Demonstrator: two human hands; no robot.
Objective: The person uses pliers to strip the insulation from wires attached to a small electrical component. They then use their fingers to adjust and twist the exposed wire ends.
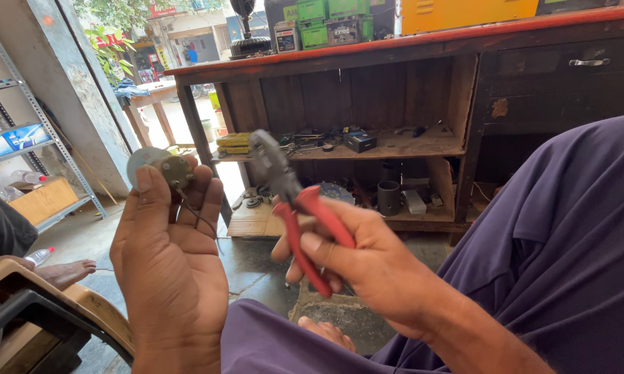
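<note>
Pliers [294, 208], red-handled, gripped in closed right hand [367, 266] | long axis tilts up-left, nose toward small round part [163, 168] pinched in left hand [170, 256] | near, apart

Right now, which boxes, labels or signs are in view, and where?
Green boxes: stacked on the bench top, rectangular, dark labels.
Yellow case: bench top right, large, flat-fronted.
Blue and white package: left metal shelf, long, flat.
Red sign: street building, top left.
Small black box: bench's middle shelf.
</note>
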